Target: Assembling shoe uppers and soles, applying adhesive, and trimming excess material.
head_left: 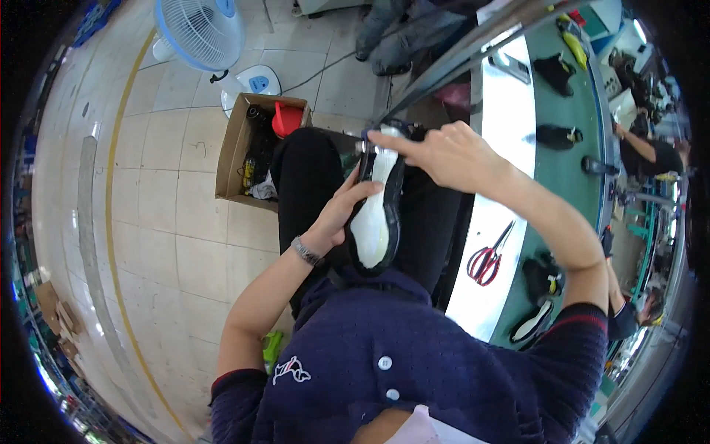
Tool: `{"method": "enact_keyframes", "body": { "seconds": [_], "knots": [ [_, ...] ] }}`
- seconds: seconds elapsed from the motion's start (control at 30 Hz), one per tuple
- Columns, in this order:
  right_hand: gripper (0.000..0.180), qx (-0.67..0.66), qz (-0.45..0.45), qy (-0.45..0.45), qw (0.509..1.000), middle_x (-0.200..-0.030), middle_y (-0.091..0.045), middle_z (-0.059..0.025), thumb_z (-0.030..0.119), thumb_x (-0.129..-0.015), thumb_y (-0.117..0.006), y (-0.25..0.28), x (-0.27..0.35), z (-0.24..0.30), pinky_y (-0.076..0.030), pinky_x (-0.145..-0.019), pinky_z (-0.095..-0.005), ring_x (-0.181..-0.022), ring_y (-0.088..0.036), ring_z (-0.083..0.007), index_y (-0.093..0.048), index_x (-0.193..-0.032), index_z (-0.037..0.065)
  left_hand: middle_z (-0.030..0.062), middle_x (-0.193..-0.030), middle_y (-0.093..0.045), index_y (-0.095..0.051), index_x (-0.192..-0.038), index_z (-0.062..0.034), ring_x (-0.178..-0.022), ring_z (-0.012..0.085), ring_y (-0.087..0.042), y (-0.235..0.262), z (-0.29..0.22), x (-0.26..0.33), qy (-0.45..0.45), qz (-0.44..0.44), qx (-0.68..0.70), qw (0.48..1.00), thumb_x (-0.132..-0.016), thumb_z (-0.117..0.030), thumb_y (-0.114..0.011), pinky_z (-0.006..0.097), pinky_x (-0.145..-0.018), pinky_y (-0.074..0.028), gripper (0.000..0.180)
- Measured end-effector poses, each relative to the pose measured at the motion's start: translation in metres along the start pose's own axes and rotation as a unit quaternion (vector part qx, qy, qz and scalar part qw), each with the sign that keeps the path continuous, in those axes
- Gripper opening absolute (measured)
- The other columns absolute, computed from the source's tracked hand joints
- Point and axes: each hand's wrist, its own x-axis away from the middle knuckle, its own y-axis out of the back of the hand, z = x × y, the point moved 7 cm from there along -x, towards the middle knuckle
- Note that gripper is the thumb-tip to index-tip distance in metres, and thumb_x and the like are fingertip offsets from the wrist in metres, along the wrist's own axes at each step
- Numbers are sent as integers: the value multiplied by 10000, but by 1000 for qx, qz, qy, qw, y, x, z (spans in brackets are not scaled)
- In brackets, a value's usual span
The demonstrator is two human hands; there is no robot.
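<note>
An upturned black shoe (372,234) with a white underside is held lengthwise over my lap. My left hand (346,211) grips its near left side, the thumb lying across the white underside. At the far end of the shoe is my right hand (452,154), its index finger stretched over that end and its other fingers curled. No object shows in the right hand, and its thumb is hidden. A small shiny metallic part (364,146) sits by the far end, beside the right fingertip; I cannot tell what it belongs to.
To my right, red-handled scissors (484,265) lie on a white ledge (510,111) beside a green belt (566,189) carrying several black shoes. On the left stand a cardboard box (235,159) and a fan (201,33). Metal bars (451,70) cross ahead. Other people are nearby.
</note>
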Motion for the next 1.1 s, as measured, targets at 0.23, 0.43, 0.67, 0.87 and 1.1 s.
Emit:
{"method": "enact_keyframes", "body": {
  "seconds": [0.23, 0.43, 0.67, 0.87, 1.1],
  "knots": [
    [640, -113, -72, 12, 991, -623, -627, -96, 271, -935, -566, -7, 5, 7, -471, -458, -369, -500, -624, -277, -253, -1492, 319, 25, -1205, -567, -304, -1488, -143, -1021, 112, -578, 0, -1, -1, 13, 13, -8, 1000, -850, -216, -673, 279, -886, -476, 741],
    [624, -158, -134, 25, 978, -678, -639, -159, 248, -942, -555, -2, 15, 14, -507, -493, -376, -559, -649, -292, -257, -1488, 288, 31, -1215, -559, -280, -1500, -144, -1068, 120, -558, -2, -6, 3, 30, 22, 11, 999, -846, -194, -673, 289, -916, -458, 764],
    [658, -74, 28, -23, 997, -693, -648, -139, 244, -935, -568, -19, 19, 21, -509, -488, -387, -535, -641, -285, -225, -1495, 269, 51, -1222, -542, -226, -1513, -139, -1075, 138, -554, 12, 0, 4, 65, 11, 8, 998, -818, -178, -730, 316, -923, -458, 860],
    [649, -158, -7, -49, 986, -730, -662, -170, 235, -932, -566, -47, 25, 22, -515, -485, -382, -572, -659, -286, -240, -1493, 254, 48, -1214, -543, -278, -1474, -105, -1101, 143, -540, 6, -3, 4, 70, 29, -24, 997, -788, -149, -759, 315, -933, -453, 838],
    [630, -174, -81, 23, 981, -797, -691, -137, 235, -934, -561, -23, 31, 46, -507, -500, -372, -575, -654, -298, -259, -1486, 211, 29, -1216, -537, -285, -1461, -99, -1129, 149, -527, 9, 3, 9, 104, 65, -59, 991, -750, -106, -791, 328, -969, -433, 873]
  ]
}}
